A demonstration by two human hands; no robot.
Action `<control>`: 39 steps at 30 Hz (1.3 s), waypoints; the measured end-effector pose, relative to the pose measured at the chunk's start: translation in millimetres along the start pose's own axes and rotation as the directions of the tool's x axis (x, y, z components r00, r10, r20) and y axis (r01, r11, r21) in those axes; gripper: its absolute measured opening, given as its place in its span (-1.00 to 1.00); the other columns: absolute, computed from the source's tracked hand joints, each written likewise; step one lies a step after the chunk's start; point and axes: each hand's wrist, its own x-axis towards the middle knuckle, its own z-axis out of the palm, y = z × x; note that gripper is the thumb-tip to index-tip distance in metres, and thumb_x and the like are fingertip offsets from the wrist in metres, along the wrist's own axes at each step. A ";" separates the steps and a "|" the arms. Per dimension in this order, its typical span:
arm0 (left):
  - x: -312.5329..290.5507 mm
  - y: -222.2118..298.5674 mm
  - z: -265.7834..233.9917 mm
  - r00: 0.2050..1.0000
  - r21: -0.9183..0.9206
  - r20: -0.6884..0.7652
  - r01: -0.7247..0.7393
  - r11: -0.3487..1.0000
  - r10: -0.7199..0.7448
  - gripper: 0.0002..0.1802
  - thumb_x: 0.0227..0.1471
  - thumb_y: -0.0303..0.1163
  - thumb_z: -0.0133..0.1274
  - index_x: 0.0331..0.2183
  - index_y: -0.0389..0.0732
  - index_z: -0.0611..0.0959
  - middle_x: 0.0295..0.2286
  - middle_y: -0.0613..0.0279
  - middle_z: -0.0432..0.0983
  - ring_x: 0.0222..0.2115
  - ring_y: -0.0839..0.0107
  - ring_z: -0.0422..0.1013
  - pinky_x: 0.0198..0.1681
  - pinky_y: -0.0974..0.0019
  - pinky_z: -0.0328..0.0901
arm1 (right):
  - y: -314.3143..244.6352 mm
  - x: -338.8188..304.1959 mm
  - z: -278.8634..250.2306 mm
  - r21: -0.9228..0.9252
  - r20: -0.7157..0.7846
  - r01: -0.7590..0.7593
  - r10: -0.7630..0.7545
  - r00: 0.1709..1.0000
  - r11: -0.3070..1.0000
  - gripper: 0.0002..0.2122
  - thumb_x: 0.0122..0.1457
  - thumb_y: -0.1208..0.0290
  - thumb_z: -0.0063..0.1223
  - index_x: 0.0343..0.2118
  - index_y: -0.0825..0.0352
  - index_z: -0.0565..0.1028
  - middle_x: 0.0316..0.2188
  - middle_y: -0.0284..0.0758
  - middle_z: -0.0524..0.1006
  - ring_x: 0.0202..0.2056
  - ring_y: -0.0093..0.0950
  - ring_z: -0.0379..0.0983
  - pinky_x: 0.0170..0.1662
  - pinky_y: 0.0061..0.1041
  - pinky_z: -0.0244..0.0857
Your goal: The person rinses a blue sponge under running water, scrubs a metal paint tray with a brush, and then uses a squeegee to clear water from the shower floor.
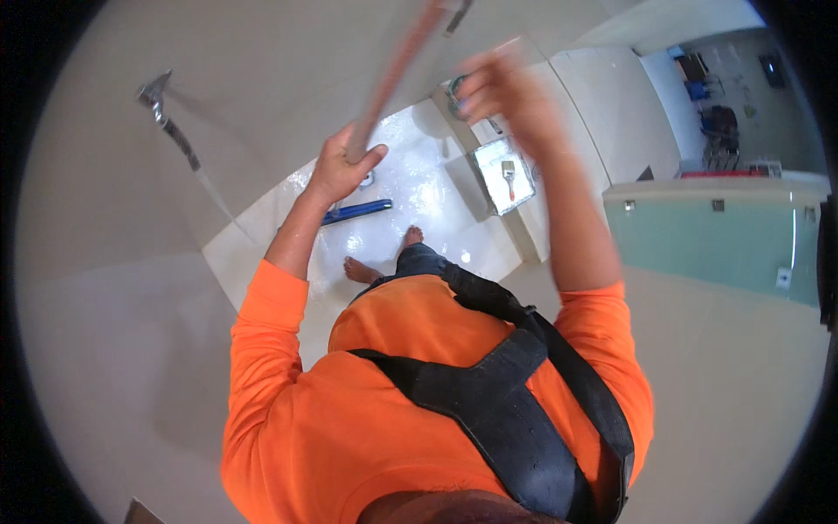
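My left hand (pixel 343 166) is closed around a reddish-brown pole (pixel 397 74) that slants up past the top of the view. Below that hand, a blue floor squeegee or broom head (pixel 356 211) lies on the wet white floor. Where the pole meets it, if it does, is hidden by my hand. My right hand (pixel 508 98) is raised to the right of the pole, apart from it and smeared by motion, so its grip cannot be made out. Beneath it, a paintbrush (pixel 509 179) with a reddish handle rests on a pale rectangular tray or lid (pixel 491 194) on the ledge.
Water runs from a chrome tap (pixel 155 90) on the left wall onto the shiny floor (pixel 436 188). A raised ledge (pixel 515 229) borders the floor on the right. Farther right stands a frosted glass panel (pixel 716 236). A round greenish thing (pixel 455 94) sits near the ledge's far end.
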 end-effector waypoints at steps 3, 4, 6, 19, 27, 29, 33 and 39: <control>-8.6 14.3 -0.2 0.993 -0.130 0.109 0.060 0.990 -0.046 -0.28 0.00 -0.29 0.22 0.16 -0.29 0.35 -0.62 0.40 0.30 -0.57 0.59 0.32 -0.36 0.46 0.33 | 143.5 -7.0 52.7 0.035 0.151 -0.603 0.592 0.792 0.797 -0.19 0.14 -0.42 -0.39 -0.11 0.42 0.44 -0.34 -0.06 0.54 -0.42 -0.26 0.54 -0.41 -0.35 0.45; -8.3 5.6 1.5 0.991 -0.127 0.133 0.037 0.991 -0.020 -0.24 -0.02 -0.32 0.22 0.18 -0.34 0.32 -0.65 0.43 0.22 -0.61 0.65 0.25 -0.29 0.47 0.39 | 189.7 -6.8 70.3 0.124 0.178 -0.759 0.738 0.651 0.640 -0.08 0.03 -0.51 -0.34 -0.01 0.46 0.34 -0.27 0.06 0.49 -0.41 -0.16 0.52 -0.39 -0.27 0.45; -4.6 6.1 13.7 0.982 -0.258 0.182 -0.003 0.966 0.052 -0.18 -0.05 -0.34 0.22 0.20 -0.34 0.27 -0.67 0.46 0.21 -0.60 0.62 0.31 -0.16 0.31 0.42 | 288.5 -12.0 92.0 0.402 0.269 -0.866 0.866 0.422 0.297 0.08 -0.08 -0.60 -0.34 0.23 0.38 0.03 -0.32 0.03 0.43 -0.37 -0.08 0.48 -0.37 -0.12 0.45; -6.9 -41.2 37.0 0.850 -0.542 0.421 -0.046 0.839 0.318 -0.22 -0.07 -0.35 0.13 0.19 -0.35 0.29 -0.70 0.45 0.28 -0.40 0.37 0.49 0.20 -0.16 0.10 | 535.5 -51.6 151.7 0.957 0.073 -0.290 0.948 0.309 0.020 -0.73 0.20 0.41 -0.01 -0.05 0.24 0.29 -0.18 -0.26 0.38 -0.24 -0.31 0.43 -0.33 -0.22 0.50; 19.6 39.6 80.1 0.876 -0.585 0.360 -0.056 0.809 0.321 -0.39 0.15 -0.14 0.02 0.13 -0.27 0.37 -0.63 0.41 0.24 -0.58 0.50 0.25 -0.38 0.26 0.26 | 501.9 -121.7 88.6 0.977 0.180 0.121 0.983 -0.028 -0.175 -0.71 0.18 0.46 -0.14 -0.05 0.42 0.25 -0.26 -0.07 0.39 -0.31 -0.17 0.45 -0.44 -0.11 0.35; 29.0 57.8 92.8 0.883 -0.668 0.373 0.042 0.743 0.285 -0.35 0.15 -0.02 0.03 0.12 -0.25 0.38 -0.62 0.42 0.23 -0.58 0.50 0.24 -0.41 0.29 0.23 | 504.4 -155.1 70.0 0.995 0.091 0.056 0.991 -0.102 -0.086 -0.72 0.20 0.44 -0.17 -0.04 0.41 0.25 -0.24 -0.08 0.37 -0.32 -0.23 0.43 -0.44 -0.17 0.37; 45.2 66.2 126.1 0.742 -0.597 0.588 0.130 0.792 0.321 -0.31 0.18 0.11 -0.13 0.11 -0.25 0.40 -0.70 0.46 0.19 -0.70 0.55 0.17 -0.49 0.34 0.19 | 477.5 -181.5 41.3 0.900 0.166 0.431 0.967 -0.196 -0.067 -0.74 0.17 0.44 -0.22 -0.07 0.36 0.24 -0.28 -0.15 0.31 -0.42 -0.33 0.34 -0.52 -0.26 0.33; 60.8 55.4 207.3 0.754 -0.565 0.593 0.139 0.813 0.283 -0.35 0.19 0.04 -0.11 0.08 -0.31 0.42 -0.62 0.37 0.30 -0.51 0.46 0.32 -0.17 0.12 0.30 | 517.6 -228.9 3.0 0.602 0.021 0.794 0.991 -0.130 0.091 -0.75 0.16 0.48 -0.24 -0.08 0.28 0.21 -0.30 -0.24 0.25 -0.50 -0.43 0.25 -0.57 -0.44 0.31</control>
